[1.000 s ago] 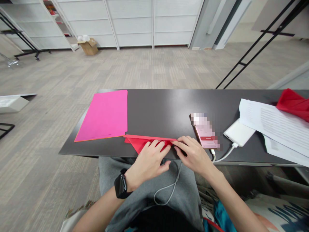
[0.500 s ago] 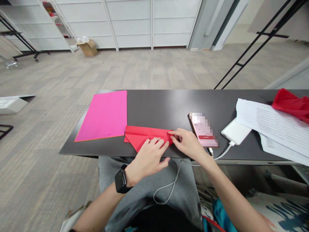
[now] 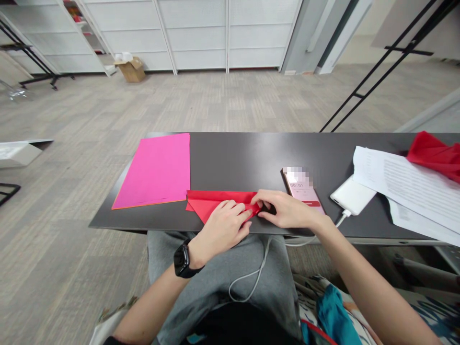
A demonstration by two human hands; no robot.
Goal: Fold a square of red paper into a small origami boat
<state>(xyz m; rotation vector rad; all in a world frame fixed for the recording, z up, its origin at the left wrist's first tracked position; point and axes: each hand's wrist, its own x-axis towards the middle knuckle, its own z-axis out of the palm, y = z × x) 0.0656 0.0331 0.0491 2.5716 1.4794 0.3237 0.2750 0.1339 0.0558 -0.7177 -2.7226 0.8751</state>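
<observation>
On the dark table's front edge lies a folded sheet of red paper, with a strip along its far side raised and shaded. My left hand, with a black watch on its wrist, rests on the paper from the near side. Its fingers lie over the folded part and its thumb is apart. At the paper's right end my right hand pinches the edge between thumb and fingertips. Both hands' fingertips are close together there, and they hide part of the fold.
Left of the red paper is a stack of pink sheets. To the right lie a phone, partly behind my right hand, a white power bank with a cable, printed papers and a red crumpled item.
The far strip of the red paper has been lifted and looks darker. My right hand has turned and its wrist has moved up and right, now covering part of the phone.
</observation>
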